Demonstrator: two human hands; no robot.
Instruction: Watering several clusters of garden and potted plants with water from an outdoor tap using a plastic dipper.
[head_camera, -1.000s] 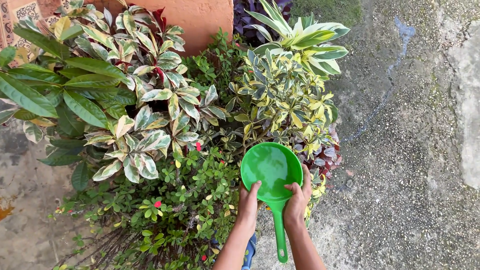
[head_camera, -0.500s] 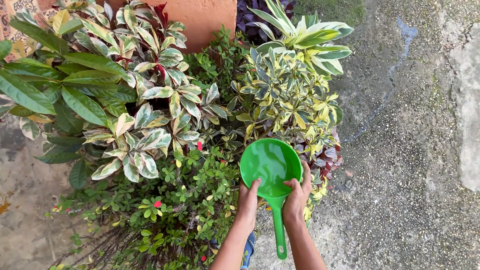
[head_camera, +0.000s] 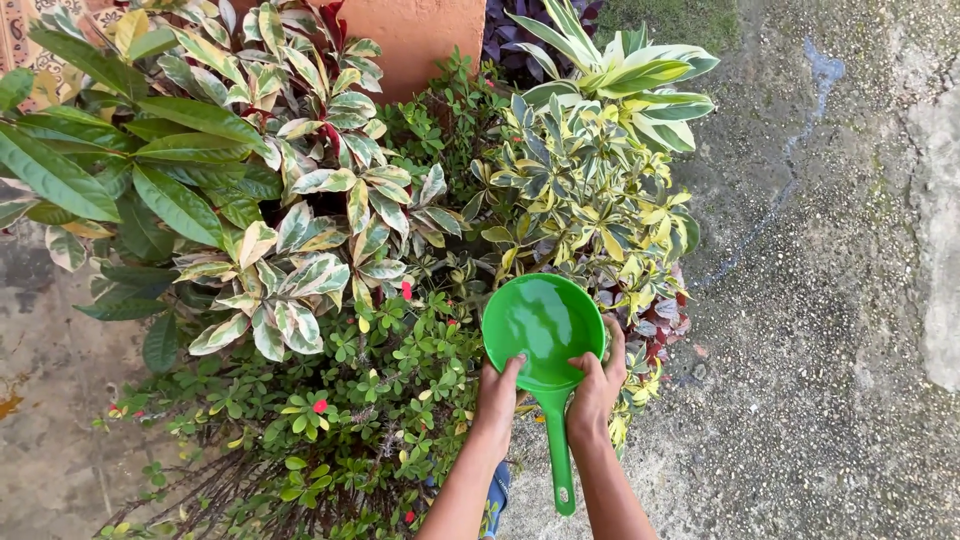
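I see both forearms extended forward: left hand (head_camera: 497, 392) and right hand (head_camera: 594, 388) gripping the green dipper (head_camera: 543, 330) bowl's rim over variegated shrubs (head_camera: 590, 200).

One head-worn view looks steeply down, close above potted plants (head_camera: 330, 230)

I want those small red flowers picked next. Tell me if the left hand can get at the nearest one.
Probably yes: the left hand grips the green dipper, and the red flower lies low to its left, nothing over it.
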